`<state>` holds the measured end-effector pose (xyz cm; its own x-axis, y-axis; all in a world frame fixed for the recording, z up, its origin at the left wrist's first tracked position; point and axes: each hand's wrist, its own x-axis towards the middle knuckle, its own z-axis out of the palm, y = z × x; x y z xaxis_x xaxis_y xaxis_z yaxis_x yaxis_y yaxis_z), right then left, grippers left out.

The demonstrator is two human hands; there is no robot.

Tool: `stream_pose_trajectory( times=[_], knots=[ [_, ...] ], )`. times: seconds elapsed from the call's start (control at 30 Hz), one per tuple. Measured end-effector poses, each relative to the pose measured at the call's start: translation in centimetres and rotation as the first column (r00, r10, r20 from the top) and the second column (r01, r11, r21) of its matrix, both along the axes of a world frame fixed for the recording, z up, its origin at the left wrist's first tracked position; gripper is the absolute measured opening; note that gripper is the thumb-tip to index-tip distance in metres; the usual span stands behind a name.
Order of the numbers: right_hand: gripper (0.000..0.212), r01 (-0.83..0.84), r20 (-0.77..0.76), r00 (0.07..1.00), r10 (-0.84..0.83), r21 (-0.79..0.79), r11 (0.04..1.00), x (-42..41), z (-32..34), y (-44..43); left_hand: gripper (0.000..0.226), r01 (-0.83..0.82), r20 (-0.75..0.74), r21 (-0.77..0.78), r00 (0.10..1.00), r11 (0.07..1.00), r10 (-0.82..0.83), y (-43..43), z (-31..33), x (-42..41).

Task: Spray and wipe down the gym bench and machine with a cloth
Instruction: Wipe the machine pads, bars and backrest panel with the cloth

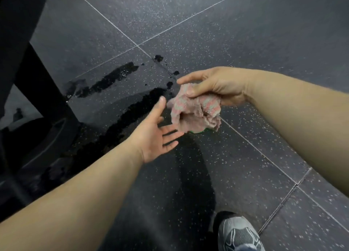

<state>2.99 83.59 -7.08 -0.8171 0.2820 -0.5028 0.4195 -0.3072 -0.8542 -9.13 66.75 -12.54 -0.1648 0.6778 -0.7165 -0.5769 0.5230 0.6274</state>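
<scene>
Lower right of frame, nearest: one grey laced shoe (239, 233) is seen on the floor (264, 33). The floor is made of dark speckled tiles with thin pale joints.

Both bare forearms are extended into the frame, from the lower left and from the right edge.

Centre: the left hand (156, 133) is held wide, palm turned up, fingers straight and spread, with nothing held. Its thumb tip lies just beside the left edge of the cloth (196, 111); whether contact is made cannot be told.

Centre, slightly right: the cloth, pinkish with pale stripes, is crumpled and hangs in the air above the floor. It is pinched at its upper part between the thumb and curled fingers of the right hand (217, 84), which is placed above it. A small green edge (198, 131) is visible under the bottom of the cloth; the object cannot be identified.

Centre left, farther: dark wet streaks (113, 79) and a few drops are noted on the tiles, running diagonally.

Left edge to upper left: a dark frame (43, 84) stands on the floor. Its detail is lost in shadow.
</scene>
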Motion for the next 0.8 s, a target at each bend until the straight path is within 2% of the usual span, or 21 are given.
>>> stream_pose_trajectory(
  times=[0.07,0.13,0.2,0.3,0.4,0.53,0.6,0.7,0.77,0.8],
  knots=[
    [0.03,-0.047,-0.001,0.999,0.047,-0.024,0.999,0.1,-0.2,0.1,0.072,0.009,-0.044,0.037,0.999,0.999,-0.007,0.6,-0.5,0.8],
    [0.025,-0.059,-0.002,0.998,0.059,-0.002,0.998,0.1,-0.4,0.3,0.039,-0.055,-0.053,0.099,0.997,0.994,0.061,1.3,-0.8,0.9],
    [0.021,-0.074,0.005,0.997,0.074,0.038,0.997,0.3,-0.4,0.7,0.017,-0.105,-0.059,0.148,0.992,0.983,0.115,1.6,-0.8,0.4],
    [0.011,-0.061,0.017,0.998,0.06,0.068,0.996,0.5,-0.3,1.5,0.016,-0.066,-0.116,0.18,0.989,0.982,0.088,1.8,-0.9,-0.7],
    [0.003,0.005,0.015,1.0,-0.006,0.101,0.995,0.2,-0.3,2.1,0.032,0.045,-0.205,0.218,0.979,0.975,0.0,1.7,-0.3,-1.2],
    [0.024,0.048,0.075,0.995,-0.061,0.167,0.985,-0.3,0.4,2.9,0.045,0.187,-0.341,0.237,0.935,0.953,-0.099,1.6,1.1,-2.1],
    [0.03,-0.007,0.12,0.993,-0.014,0.17,0.985,-0.2,0.8,3.0,0.04,0.253,-0.404,0.22,0.903,0.942,-0.148,1.6,1.6,-2.8],
    [0.025,-0.2,0.228,0.961,0.154,0.194,0.961,-0.1,1.1,2.4,0.031,0.299,-0.534,0.212,0.833,0.931,-0.146,1.7,2.2,-3.6],
    [0.008,-0.215,0.268,0.952,0.147,0.249,0.944,-0.2,0.8,2.3,0.031,0.303,-0.607,0.207,0.785,0.93,-0.12,1.7,2.5,-4.1],
    [0.011,-0.179,0.256,0.961,0.107,0.278,0.944,-0.3,0.6,2.3,0.029,0.303,-0.625,0.196,0.772,0.933,-0.119,1.7,2.5,-4.3]
  ],
)
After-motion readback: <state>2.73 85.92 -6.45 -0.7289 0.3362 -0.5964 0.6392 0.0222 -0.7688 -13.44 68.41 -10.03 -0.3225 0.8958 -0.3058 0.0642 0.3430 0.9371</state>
